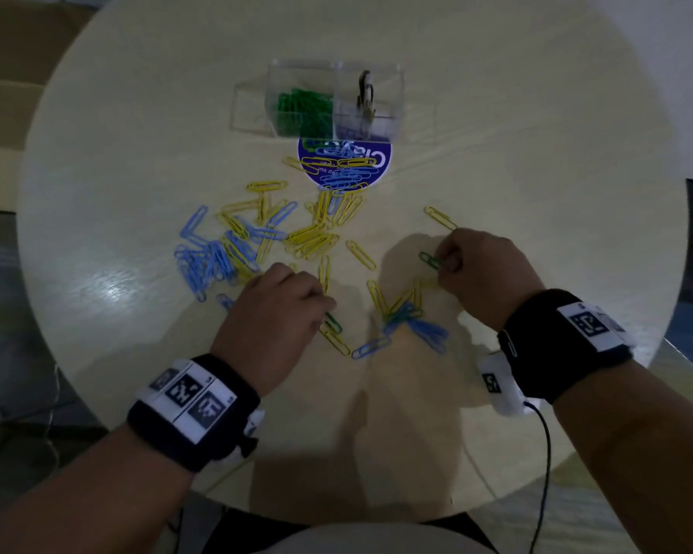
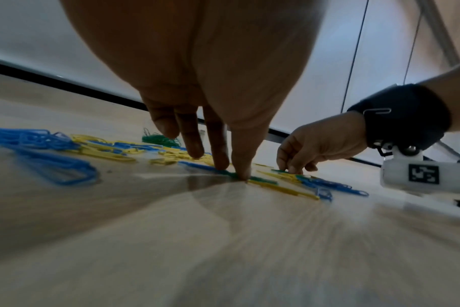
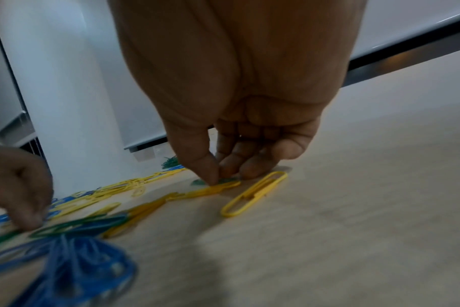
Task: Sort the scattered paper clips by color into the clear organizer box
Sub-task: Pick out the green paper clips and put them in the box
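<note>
The clear organizer box (image 1: 393, 101) stands at the far middle of the round table, with green clips (image 1: 303, 109) in its left compartment. Blue clips (image 1: 205, 257) and yellow clips (image 1: 313, 237) lie scattered in front of it. My left hand (image 1: 329, 307) (image 2: 232, 170) has its thumb and index tips down on a green paper clip (image 1: 333, 322) (image 2: 263, 179) that lies flat on the table. My right hand (image 1: 447, 265) (image 3: 223, 172) pinches another green paper clip (image 1: 431, 259) (image 3: 198, 182) at table level, beside a yellow clip (image 3: 255, 194).
A round blue sticker (image 1: 383, 159) lies under clips just in front of the box. A dark binder clip (image 1: 365, 94) sits in the box's right compartment. A small mixed pile of blue clips (image 1: 425, 331) lies between my hands. The table edge (image 1: 377, 509) runs close to me.
</note>
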{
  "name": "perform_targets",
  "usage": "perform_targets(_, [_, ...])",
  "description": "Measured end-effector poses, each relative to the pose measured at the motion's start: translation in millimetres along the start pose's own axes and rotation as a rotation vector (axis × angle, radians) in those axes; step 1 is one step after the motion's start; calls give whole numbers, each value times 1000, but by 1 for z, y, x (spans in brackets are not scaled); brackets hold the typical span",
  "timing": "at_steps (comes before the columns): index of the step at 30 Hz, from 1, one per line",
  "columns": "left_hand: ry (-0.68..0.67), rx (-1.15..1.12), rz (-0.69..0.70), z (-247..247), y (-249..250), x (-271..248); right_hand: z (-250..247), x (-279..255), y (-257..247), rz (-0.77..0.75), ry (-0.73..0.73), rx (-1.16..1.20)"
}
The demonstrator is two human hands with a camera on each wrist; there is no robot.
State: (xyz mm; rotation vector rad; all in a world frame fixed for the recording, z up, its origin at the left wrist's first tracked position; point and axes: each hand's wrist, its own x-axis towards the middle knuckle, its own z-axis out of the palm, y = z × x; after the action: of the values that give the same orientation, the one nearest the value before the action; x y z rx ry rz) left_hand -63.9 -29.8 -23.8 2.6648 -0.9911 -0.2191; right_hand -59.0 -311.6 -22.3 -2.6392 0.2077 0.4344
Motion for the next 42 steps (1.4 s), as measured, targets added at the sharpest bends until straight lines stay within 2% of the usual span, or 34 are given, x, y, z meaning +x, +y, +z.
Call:
perform_targets(5, [-138,-2,-15,-2,-5,14,-3,-8,3,25,-70,23])
perform_targets(12, [-30,-213,-18,13,44,36,-3,-33,17,-10,245,153])
perform_targets(19, [-66,-141,-72,21,52,38,8,-57,25,-31,314,216])
perform_targets(26, [-50,-114,-94,13,37,33,11,-62,19,-12,286,284])
perform_targets(31, [56,-299,-241,2,28,27,10,-60,8,-28,277,318])
perform_targets(34, [126,-330,-312,-5,9,11,11,-60,-6,-138,224,343])
perform_targets(38, [79,-176,-376,-10,-13,-31,31,-65,-36,-413,-25,183])
perform_targets(40, [48,-203,-384,-5,-22,-48,43,-62,-44,-418,-93,131])
perform_targets(42, [-3,-264,-326,-2,-24,-55,48,-52,-49,-388,-62,152])
